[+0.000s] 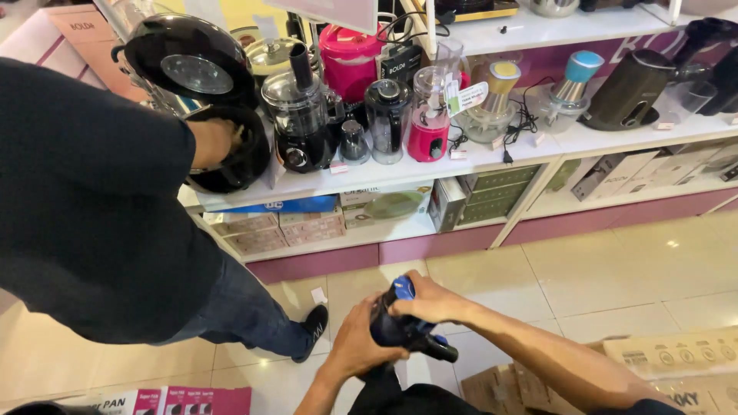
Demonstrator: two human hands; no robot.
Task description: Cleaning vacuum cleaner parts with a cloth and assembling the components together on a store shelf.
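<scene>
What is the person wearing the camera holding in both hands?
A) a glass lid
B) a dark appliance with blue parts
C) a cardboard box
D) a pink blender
B: the left hand and right hand both grip a dark appliance with a blue top, while the pink blender stands untouched on the shelf.

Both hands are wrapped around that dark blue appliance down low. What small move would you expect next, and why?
Probably a small twist of the top. The right hand sits over the blue cap end of the dark blue handheld appliance, while the left hand grips its body from below, steadying it. That grip suits turning one part against the other. Whether the cap is loose or tight cannot be told.
</scene>
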